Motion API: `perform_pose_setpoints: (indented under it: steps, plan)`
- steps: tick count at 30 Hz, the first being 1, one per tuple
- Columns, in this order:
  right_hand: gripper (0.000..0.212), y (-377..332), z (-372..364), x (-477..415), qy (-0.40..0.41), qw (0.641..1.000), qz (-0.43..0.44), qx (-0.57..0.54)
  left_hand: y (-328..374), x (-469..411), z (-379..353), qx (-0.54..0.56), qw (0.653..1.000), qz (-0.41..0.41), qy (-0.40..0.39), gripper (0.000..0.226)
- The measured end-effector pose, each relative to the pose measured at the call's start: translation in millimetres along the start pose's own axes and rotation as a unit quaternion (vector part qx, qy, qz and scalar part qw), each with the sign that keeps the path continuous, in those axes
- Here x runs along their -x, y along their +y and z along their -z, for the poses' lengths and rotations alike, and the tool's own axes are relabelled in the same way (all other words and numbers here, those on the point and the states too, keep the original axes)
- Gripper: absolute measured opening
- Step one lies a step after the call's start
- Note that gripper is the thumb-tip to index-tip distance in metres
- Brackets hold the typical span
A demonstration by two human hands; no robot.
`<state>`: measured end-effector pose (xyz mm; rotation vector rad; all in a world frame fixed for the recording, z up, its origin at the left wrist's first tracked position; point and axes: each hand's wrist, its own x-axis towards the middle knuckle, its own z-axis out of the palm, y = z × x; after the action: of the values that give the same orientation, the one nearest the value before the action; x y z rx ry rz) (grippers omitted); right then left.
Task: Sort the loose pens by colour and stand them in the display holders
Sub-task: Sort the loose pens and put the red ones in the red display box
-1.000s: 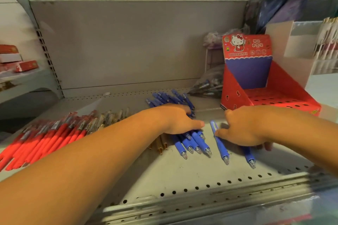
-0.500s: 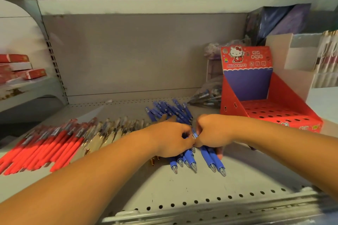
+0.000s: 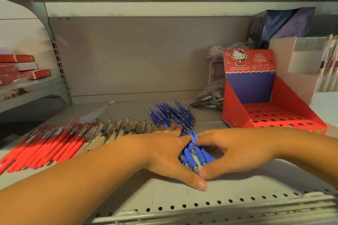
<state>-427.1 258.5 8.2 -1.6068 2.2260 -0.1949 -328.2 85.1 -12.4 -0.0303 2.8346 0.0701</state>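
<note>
Just now the left hand (image 3: 164,151) lies flat near the front edge of the grey perforated metal shelf (image 3: 256,184). Its fingers are straight and its inner side presses against a small bundle of blue plastic pens (image 3: 192,153). The right hand (image 3: 236,151) meets the same bundle from the other side, with fingers bent and cupped round it. The two thumb tips touch just in front of the pen tips. The bundle rests on the shelf between the palms, tips toward the front edge.

Behind the bundle, toward the back edge, a heap of loose blue pens (image 3: 172,115) lies. Left of the hands is a row of clear-barrelled pens (image 3: 117,129), and a spread of red pens (image 3: 49,144) lies toward the left end.

A red cardboard display holder (image 3: 285,93) with a cartoon-cat header stands at the right end. A clear plastic bag of dark pens (image 3: 210,97) sits just beside it, toward the back edge.
</note>
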Motion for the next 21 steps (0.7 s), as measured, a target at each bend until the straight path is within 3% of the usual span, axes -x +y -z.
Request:
perform_pose_setpoints:
  steps: [3,7,15,18,21]
  plan:
    - [0.072,1.7,-2.3,9.8,-0.017,0.999,0.036,0.023,1.4,1.0,-0.6,-0.012,1.0,-0.007,0.02,0.112]
    - [0.061,8.7,-10.7,-0.8,0.052,0.993,0.044,0.101,-0.6,3.7,-1.0,-0.006,1.0,-0.013,0.02,0.108]
    - [0.056,8.2,-14.7,-17.2,0.135,0.99,0.024,0.022,-6.1,5.5,1.5,-0.003,0.999,-0.027,0.046,0.081]
    - [0.052,6.4,-12.8,-20.9,0.114,0.992,0.035,-0.038,-10.4,9.4,4.7,0.012,0.997,-0.057,0.052,0.072]
    - [0.047,8.4,-3.7,-20.3,0.088,0.995,-0.003,-0.042,-14.0,10.9,5.4,0.016,0.996,-0.075,0.048,0.082]
